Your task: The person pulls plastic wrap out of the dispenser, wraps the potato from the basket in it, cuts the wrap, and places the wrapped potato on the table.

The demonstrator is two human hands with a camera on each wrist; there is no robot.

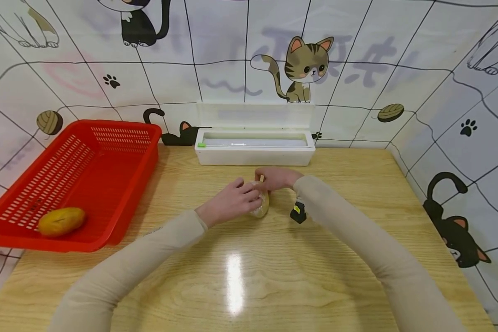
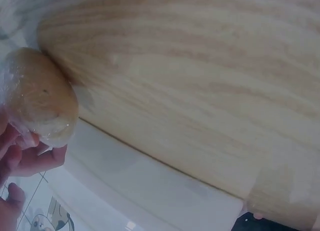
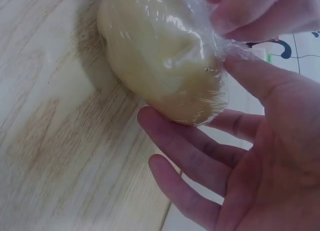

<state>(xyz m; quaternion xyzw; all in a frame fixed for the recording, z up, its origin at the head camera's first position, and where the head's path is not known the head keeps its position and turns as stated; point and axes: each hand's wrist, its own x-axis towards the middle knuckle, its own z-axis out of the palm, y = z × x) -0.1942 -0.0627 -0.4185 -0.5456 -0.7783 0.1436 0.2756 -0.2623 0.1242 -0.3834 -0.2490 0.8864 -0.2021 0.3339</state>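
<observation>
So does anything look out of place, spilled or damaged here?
One thing: the red basket seems to jut past the left edge of the table at its near corner, so it looks poorly placed. Otherwise I see no spill, and the film-wrapped potato shows no obvious damage.

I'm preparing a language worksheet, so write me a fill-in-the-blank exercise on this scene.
In the head view, the red plastic basket is to the ____ of the white cling-film dispenser.
The dispenser's lid is not shut but ____.
Counting left hand and right hand, ____ hands touch the plastic-wrapped potato.

Missing words: left; open; two.
</observation>
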